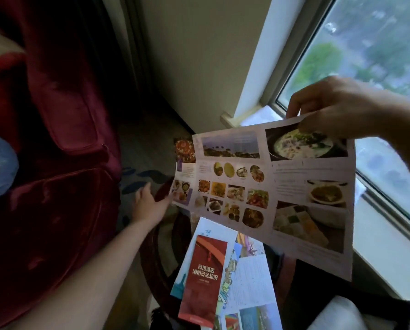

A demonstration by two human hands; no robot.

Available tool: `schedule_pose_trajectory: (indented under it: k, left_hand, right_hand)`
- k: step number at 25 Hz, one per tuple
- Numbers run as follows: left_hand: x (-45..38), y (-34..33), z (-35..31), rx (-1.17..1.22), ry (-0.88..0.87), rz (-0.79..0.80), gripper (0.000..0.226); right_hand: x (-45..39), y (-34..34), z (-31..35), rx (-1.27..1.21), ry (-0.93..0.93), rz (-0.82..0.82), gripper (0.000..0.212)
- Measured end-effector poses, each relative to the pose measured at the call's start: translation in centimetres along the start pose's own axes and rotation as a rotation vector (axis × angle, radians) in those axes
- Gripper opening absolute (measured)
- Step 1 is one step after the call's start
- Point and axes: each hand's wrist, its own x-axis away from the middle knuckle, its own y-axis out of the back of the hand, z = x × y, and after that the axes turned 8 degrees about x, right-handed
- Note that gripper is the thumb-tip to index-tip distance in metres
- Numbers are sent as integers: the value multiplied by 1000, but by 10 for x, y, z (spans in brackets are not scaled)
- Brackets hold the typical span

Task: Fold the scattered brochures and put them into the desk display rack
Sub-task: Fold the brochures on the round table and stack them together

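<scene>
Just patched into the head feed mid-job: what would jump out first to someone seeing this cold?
The big unfolded food brochure held up across the middle, full of dish photos: the right hand pinches its top edge near the window, and the left hand reaches for its left end. Below it, a red folded brochure lies on a loose pile of other leaflets. A dark red armchair fills the left side.

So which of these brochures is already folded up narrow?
The red brochure with white lettering, lying atop the pile; the food brochure in the right hand is spread open.
</scene>
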Motion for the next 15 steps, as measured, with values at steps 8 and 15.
schedule_pose_trajectory:
  k: [8, 15]
  left_hand:
    - [12, 36, -73, 431, -66, 296, 86]
    - [9, 112, -67, 592, 79, 104, 56]
  right_hand:
    - [41, 59, 36, -67, 120, 97, 22]
    - [68, 91, 52, -163, 195, 82, 24]
